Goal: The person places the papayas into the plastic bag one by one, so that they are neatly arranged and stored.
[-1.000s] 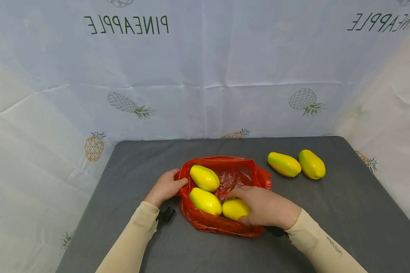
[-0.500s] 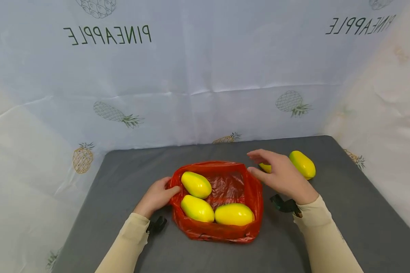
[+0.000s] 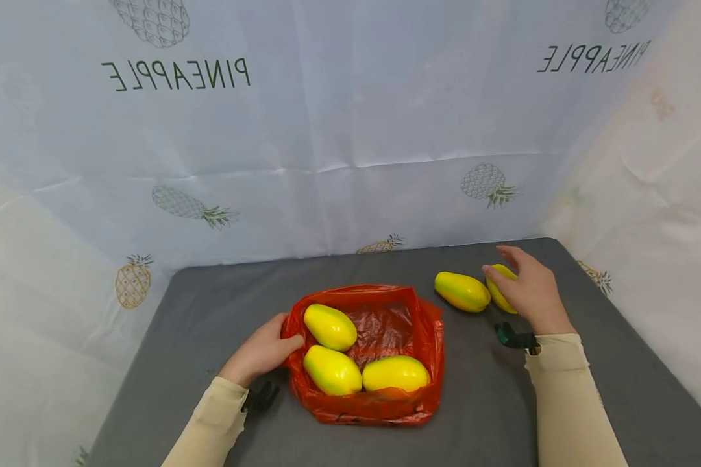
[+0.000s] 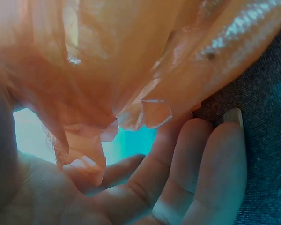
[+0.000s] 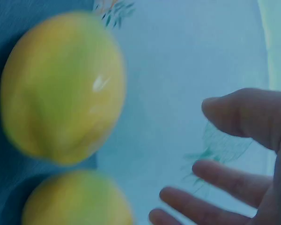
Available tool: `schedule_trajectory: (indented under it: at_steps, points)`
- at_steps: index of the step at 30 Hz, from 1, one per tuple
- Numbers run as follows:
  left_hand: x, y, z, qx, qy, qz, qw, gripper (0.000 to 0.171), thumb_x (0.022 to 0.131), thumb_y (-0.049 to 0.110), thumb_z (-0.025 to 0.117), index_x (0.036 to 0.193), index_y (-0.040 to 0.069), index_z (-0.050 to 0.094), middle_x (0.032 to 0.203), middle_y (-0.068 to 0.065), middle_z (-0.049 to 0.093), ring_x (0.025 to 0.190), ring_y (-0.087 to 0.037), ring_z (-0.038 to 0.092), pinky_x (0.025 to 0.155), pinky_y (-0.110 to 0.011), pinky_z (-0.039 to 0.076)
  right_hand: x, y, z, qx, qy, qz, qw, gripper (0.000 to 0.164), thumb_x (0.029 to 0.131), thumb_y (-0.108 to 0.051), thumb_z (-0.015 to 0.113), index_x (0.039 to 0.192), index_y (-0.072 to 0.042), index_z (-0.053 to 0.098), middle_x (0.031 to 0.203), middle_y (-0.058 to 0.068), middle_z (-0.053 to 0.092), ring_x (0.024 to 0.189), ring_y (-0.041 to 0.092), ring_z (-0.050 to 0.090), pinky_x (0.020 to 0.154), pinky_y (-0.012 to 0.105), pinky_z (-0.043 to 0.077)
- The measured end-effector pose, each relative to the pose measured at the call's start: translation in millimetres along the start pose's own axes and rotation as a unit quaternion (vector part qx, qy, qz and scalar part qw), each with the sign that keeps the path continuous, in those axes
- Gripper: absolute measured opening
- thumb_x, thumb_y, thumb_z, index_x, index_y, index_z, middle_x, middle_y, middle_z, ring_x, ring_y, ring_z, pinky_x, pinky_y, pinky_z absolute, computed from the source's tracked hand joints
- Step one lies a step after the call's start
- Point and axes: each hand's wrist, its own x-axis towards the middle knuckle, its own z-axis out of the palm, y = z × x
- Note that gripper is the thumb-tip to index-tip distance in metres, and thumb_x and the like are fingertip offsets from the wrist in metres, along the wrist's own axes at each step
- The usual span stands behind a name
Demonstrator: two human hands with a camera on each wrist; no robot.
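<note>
The left hand (image 3: 263, 350) is gripping the left edge of the red bag (image 3: 380, 410) between thumb and curled fingers; the bag is resting on the dark grey tabletop (image 3: 473, 402), its mouth gaping upward; inside, a rear-left fruit (image 3: 330, 327), a front-left fruit (image 3: 332, 371) and a front-right fruit (image 3: 395, 374) are lying together, all yellow; the right hand (image 3: 534, 285), fingers spread, is hovering over the outer yellow fruit (image 3: 498, 299); just left of that, the inner yellow fruit (image 3: 462, 292) is lying outside the bag; a pineapple-printed cloth (image 3: 327, 117) is hanging behind.

The red bag (image 3: 426, 337) mid-frame is thin, shiny, crinkly plastic; the yellow fruits (image 3: 394, 374) inside look smooth and glossy.
</note>
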Motion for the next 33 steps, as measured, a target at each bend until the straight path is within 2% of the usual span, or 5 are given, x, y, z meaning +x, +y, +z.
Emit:
schedule_trajectory:
  at_steps: [5,11,19,25,33]
  points:
    - [0.1,-0.7,-0.4,-0.013,-0.004,-0.004,0.9999,0.063,0.097,0.024,0.072,0.149,-0.003,0.048,0.125,-0.015,0.067,0.093,-0.022,0.066,0.089,-0.042,0.064,2.1,20.8,1.7,-0.014,-0.031,0.052,0.998,0.091,0.107,-0.062,0.053,0.166,0.004,0.031,0.162,0.041,0.039,0.143,0.063,0.041,0.110,0.079,0.039]
    - [1.7,-3.9,-2.9,-0.013,-0.002,-0.012,0.9998,0.063,0.097,0.025,0.072,0.149,-0.002,0.048,0.123,-0.014,0.067,0.092,-0.022,0.066,0.087,-0.040,0.064,4.3,27.6,2.3,-0.020,-0.087,0.106,0.990,0.105,0.104,-0.073,0.047,0.168,0.005,0.021,0.166,0.043,0.028,0.146,0.066,0.033,0.113,0.081,0.036]
    - [3.9,-4.7,-1.9,-0.022,-0.007,-0.011,0.9997,0.063,0.098,0.026,0.071,0.151,-0.002,0.048,0.122,-0.015,0.067,0.089,-0.022,0.066,0.083,-0.037,0.064,3.1,34.3,-0.9,-0.014,-0.095,0.108,0.989,0.106,0.103,-0.074,0.046,0.168,0.006,0.021,0.166,0.043,0.028,0.145,0.067,0.034,0.110,0.081,0.037]
    - [4.3,-3.9,-1.3,-0.015,-0.004,-0.018,0.9997,0.064,0.099,0.027,0.070,0.151,-0.001,0.048,0.125,-0.015,0.067,0.092,-0.022,0.066,0.086,-0.039,0.064,5.4,38.2,2.7,-0.022,-0.098,0.111,0.989,0.104,0.104,-0.071,0.047,0.166,0.008,0.024,0.163,0.043,0.032,0.142,0.064,0.039,0.110,0.079,0.039]
    - [5.2,-4.2,0.2,-0.015,0.001,-0.021,0.9997,0.058,0.099,0.025,0.069,0.148,0.001,0.052,0.118,-0.013,0.068,0.088,-0.022,0.066,0.082,-0.036,0.063,4.2,40.7,4.6,-0.032,-0.095,0.109,0.989,0.100,0.106,-0.068,0.047,0.165,0.010,0.025,0.161,0.044,0.033,0.138,0.063,0.042,0.108,0.077,0.042]
